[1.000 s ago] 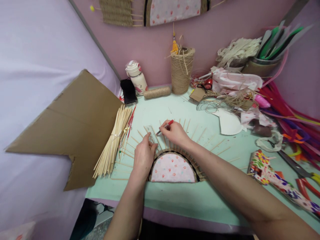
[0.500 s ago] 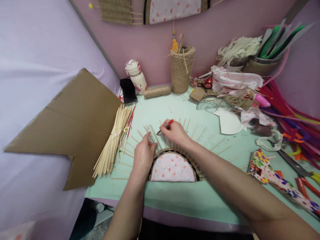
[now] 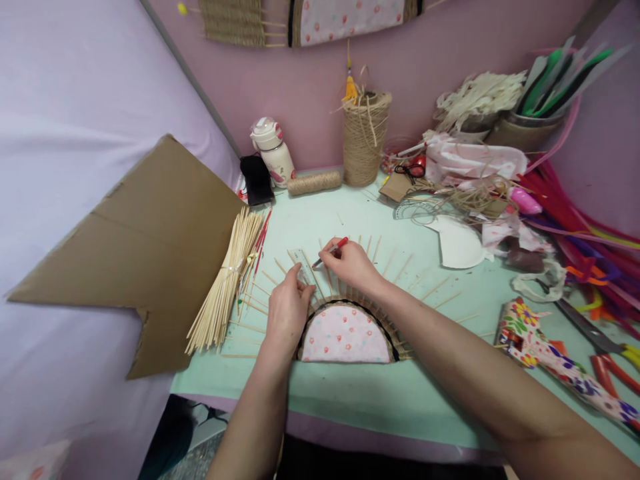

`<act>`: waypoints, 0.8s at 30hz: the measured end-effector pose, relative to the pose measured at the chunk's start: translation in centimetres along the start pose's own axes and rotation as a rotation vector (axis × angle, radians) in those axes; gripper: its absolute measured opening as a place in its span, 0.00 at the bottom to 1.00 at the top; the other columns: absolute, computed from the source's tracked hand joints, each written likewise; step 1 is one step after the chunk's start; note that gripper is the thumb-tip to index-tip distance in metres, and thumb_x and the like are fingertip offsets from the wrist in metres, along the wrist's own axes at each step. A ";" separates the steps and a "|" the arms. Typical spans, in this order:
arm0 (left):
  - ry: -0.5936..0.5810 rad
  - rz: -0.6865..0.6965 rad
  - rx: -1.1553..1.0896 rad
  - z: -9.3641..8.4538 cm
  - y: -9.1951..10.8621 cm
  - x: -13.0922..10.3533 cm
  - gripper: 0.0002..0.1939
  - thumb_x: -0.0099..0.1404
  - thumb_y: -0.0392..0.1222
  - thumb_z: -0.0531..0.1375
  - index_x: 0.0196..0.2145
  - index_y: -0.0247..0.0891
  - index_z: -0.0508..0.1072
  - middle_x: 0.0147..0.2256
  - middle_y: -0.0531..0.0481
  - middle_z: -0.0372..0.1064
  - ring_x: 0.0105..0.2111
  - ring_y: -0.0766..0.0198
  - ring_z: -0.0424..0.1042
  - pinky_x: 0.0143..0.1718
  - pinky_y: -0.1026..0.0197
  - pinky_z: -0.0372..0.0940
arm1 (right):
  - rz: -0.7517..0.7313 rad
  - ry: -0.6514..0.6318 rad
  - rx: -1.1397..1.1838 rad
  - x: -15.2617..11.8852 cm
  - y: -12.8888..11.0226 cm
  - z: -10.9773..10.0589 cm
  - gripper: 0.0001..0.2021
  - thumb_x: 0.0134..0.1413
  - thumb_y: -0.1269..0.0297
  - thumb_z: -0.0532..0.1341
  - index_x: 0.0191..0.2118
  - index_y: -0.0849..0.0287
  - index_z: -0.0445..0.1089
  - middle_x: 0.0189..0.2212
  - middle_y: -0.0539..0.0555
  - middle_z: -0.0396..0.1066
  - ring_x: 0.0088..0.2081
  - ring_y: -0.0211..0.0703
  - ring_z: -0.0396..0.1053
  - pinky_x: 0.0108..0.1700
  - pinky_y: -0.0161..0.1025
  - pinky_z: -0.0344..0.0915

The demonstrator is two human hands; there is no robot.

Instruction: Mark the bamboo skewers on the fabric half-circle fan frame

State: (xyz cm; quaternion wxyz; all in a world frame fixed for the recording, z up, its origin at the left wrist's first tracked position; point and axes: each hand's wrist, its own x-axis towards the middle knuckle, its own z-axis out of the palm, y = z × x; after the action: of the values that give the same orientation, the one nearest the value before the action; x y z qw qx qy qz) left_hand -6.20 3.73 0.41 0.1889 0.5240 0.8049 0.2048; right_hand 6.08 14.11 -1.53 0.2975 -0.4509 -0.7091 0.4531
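Observation:
A half-round piece covered in pink printed fabric [image 3: 345, 335] lies on the table, edged with a black band and twine. Thin wooden sticks [image 3: 435, 292] fan out from its curved rim. My left hand [image 3: 290, 300] presses a clear ruler [image 3: 301, 261] down along the sticks on the upper left, fingers closed at its lower end. In my right hand [image 3: 347, 263] is a red pen [image 3: 339, 246], pinched with its tip pointing down and left, close to the ruler's right edge. Whether the tip touches a stick is too small to tell.
A bundle of wooden sticks [image 3: 223, 287] and a large cardboard sheet [image 3: 165, 240] lie on the left. Behind stand a bottle [image 3: 275, 157] and a twine spool [image 3: 365, 143]. Scissors [image 3: 590, 327], a floral-patterned glue gun [image 3: 550, 350] and craft scraps [image 3: 470, 163] crowd the right side.
The pen tip has shifted very slightly left and down toward the ruler. My left hand and the ruler stay in place.

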 end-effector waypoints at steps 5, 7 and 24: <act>0.015 -0.006 0.008 -0.2 0.3 -0.1 0.25 0.61 0.36 0.60 0.56 0.34 0.66 0.29 0.50 0.73 0.31 0.61 0.72 0.36 0.61 0.61 | 0.006 -0.007 -0.006 0.0 0.2 0.1 0.07 0.51 0.68 0.57 0.26 0.60 0.70 0.21 0.50 0.71 0.24 0.36 0.67 0.28 0.31 0.58; 0.016 -0.005 0.004 -0.1 0.2 -0.1 0.25 0.61 0.36 0.60 0.56 0.34 0.66 0.29 0.50 0.73 0.31 0.61 0.72 0.36 0.61 0.61 | 0.001 -0.001 -0.011 0.0 0.2 0.1 0.07 0.51 0.68 0.57 0.25 0.60 0.70 0.21 0.50 0.71 0.24 0.36 0.67 0.28 0.31 0.58; 0.027 0.020 -0.006 0.3 -0.3 0.0 0.26 0.61 0.37 0.60 0.57 0.34 0.65 0.29 0.49 0.73 0.31 0.60 0.72 0.36 0.60 0.61 | -0.009 -0.001 0.013 -0.1 0.3 0.1 0.08 0.50 0.68 0.56 0.24 0.60 0.69 0.20 0.49 0.70 0.24 0.36 0.65 0.29 0.32 0.57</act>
State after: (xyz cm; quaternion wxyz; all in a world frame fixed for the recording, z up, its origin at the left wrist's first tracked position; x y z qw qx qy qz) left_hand -6.29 3.61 0.02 0.1775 0.5287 0.8014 0.2160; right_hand 6.15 14.02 -1.87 0.3021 -0.4457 -0.7082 0.4568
